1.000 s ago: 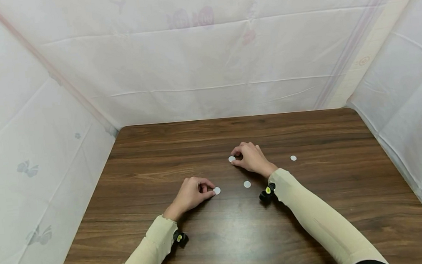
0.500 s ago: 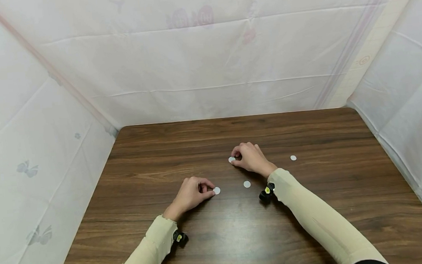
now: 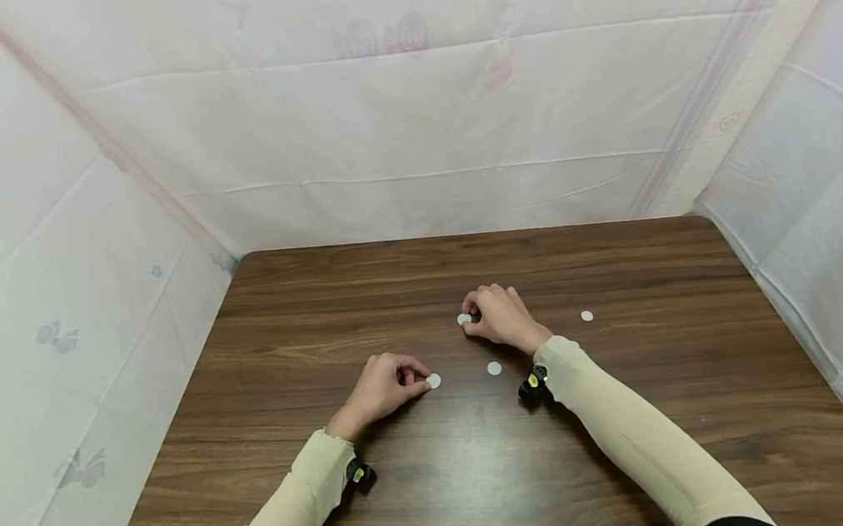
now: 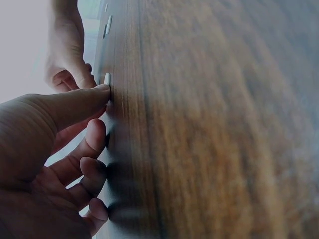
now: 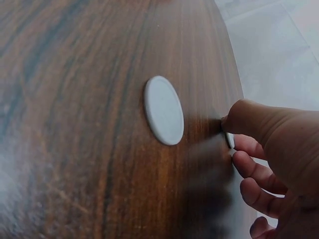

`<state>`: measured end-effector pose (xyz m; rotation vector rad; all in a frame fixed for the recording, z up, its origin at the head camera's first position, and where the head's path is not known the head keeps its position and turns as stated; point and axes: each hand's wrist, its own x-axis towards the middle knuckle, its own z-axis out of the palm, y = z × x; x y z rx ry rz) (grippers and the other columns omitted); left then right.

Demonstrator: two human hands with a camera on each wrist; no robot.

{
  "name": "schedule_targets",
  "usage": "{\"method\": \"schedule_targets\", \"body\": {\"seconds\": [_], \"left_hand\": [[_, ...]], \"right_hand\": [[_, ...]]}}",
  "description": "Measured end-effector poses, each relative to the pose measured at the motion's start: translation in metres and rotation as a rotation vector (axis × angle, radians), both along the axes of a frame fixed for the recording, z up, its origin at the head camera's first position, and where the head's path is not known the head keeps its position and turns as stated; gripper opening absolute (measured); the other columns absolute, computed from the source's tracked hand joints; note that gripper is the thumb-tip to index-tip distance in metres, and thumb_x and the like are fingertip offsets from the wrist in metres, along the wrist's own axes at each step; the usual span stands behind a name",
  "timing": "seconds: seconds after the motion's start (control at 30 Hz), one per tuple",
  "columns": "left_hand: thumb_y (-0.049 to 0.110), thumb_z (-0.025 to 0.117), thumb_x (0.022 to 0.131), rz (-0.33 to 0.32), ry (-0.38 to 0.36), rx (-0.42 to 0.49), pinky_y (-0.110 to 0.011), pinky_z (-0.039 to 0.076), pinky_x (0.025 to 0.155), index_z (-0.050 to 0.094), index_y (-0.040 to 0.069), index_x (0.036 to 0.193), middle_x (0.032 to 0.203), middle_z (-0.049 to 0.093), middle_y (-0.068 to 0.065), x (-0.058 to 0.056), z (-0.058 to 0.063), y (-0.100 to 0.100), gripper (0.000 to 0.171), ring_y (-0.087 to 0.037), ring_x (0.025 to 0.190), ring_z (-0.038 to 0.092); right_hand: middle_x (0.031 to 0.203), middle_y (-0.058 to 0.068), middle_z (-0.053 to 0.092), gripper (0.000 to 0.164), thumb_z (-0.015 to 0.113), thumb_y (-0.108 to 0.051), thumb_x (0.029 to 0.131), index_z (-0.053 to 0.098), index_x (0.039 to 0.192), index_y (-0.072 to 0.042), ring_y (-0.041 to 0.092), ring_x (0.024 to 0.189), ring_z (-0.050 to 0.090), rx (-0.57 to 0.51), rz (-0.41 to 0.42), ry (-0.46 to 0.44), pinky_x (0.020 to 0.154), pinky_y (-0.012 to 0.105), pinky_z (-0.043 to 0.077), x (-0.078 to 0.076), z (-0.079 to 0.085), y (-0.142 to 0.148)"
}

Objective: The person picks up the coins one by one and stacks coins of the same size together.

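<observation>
The left hand point(image 3: 380, 388) pinches the 1st white disc point(image 3: 434, 381) by its edge on the desk point(image 3: 303, 290); the right hand point(image 3: 500, 316) pinches a 2nd disc point(image 3: 464, 319), farther back. A 3rd disc point(image 3: 494, 368) lies flat nearby, a 4th disc point(image 3: 587, 315) well off rightward. They look light, stiff, smooth, probably slippery; the rim seems the best hold.

Change since the earlier head views is slight. At the right hand point(image 3: 500, 315), the wrist point(image 3: 536, 337) has shifted marginally to the left. The sleeve point(image 3: 632, 428) end and black wrist device point(image 3: 530, 391) have shifted with it. The desk point(image 3: 393, 278) appears marginally lower in the head view.
</observation>
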<state>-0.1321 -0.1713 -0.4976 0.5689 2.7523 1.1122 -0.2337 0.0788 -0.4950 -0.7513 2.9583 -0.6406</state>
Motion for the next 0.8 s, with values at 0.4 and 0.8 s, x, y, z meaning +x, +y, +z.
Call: {"method": "schedule_targets", "body": {"seconds": [0.4, 0.8], "left_hand": [[0.015, 0.085, 0.086, 0.003, -0.001, -0.008, -0.022, 0.040, 0.055, 0.080, 0.014, 0.092, 0.062, 0.057, 0.009, -0.0001, 0.0002, -0.0005, 0.008, -0.002, 0.053, 0.047], [0.015, 0.085, 0.086, 0.002, 0.007, -0.006, -0.022, 0.040, 0.055, 0.080, 0.013, 0.092, 0.063, 0.057, 0.008, 0.0004, -0.0005, -0.0003, 0.008, -0.004, 0.054, 0.048]], "right_hand": [[0.089, -0.006, 0.062, 0.015, 0.077, -0.031, 0.088, 0.072, 0.095, -0.018, 0.020, 0.089, 0.058, -0.010, 0.010, 0.001, 0.077, 0.039, 0.039, -0.0001, -0.0007, 0.0008], [0.089, -0.006, 0.063, 0.014, 0.078, -0.030, 0.088, 0.072, 0.093, -0.018, 0.017, 0.087, 0.058, -0.042, 0.022, 0.010, 0.076, 0.039, 0.039, 0.0018, -0.0012, 0.0019]]}}
